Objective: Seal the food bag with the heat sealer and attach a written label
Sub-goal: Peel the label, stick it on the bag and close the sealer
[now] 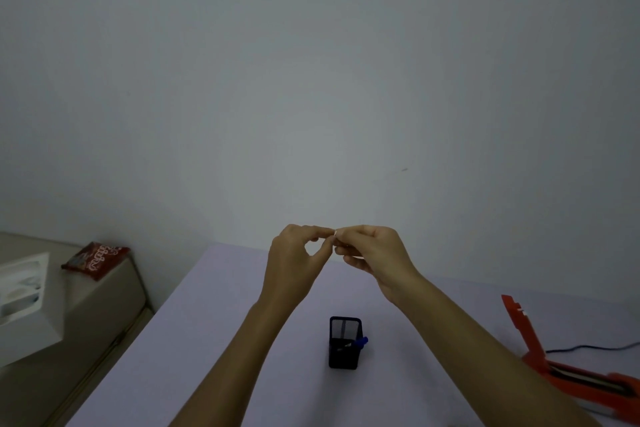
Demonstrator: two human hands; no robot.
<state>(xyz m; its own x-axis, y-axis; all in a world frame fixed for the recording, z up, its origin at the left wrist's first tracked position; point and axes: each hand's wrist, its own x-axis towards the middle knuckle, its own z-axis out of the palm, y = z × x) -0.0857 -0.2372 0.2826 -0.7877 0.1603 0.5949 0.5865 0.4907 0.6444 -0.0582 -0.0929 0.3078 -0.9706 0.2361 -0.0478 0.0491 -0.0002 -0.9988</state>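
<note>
Both hands, left hand (298, 253) and right hand (372, 251), pinch a small white label (335, 233) above the table's (207, 322) far edge, heat sealer (568, 364) open at its right edge, red food bag (95, 259) apart on a side unit, so labelling seems under way, attachment pending.

office-like room — bare wall (311, 80); desk (207, 322) | mesh pen holder (344, 343)

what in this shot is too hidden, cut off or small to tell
Head view, the only one:
- The small white piece pinched between left hand and right hand: too small and covered by fingertips to identify.
- Red heat sealer: cut off by the right edge.
- Pen holder: mesh hides its contents except a blue tip.
- Red packet: print unreadable, blurred.
</note>
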